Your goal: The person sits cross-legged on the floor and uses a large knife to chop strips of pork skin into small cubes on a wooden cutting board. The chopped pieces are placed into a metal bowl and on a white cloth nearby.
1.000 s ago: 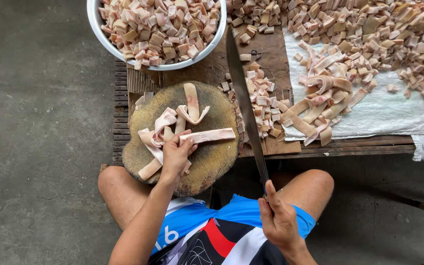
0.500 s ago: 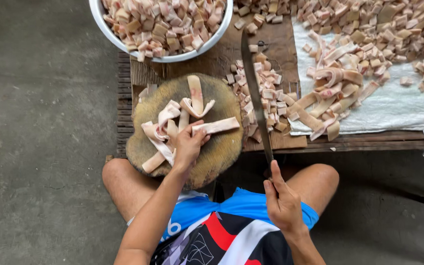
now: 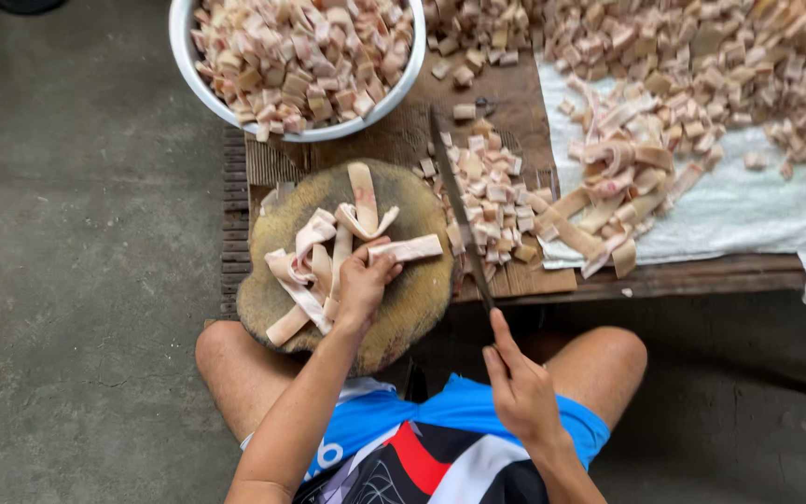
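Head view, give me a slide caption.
Left hand gathers pale strips on round block; right hand holds knife.

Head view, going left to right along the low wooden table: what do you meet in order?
Round wooden chopping block with pale strips under the left hand → long knife held by the right hand → heap of cut cubes → uncut strips on white cloth.
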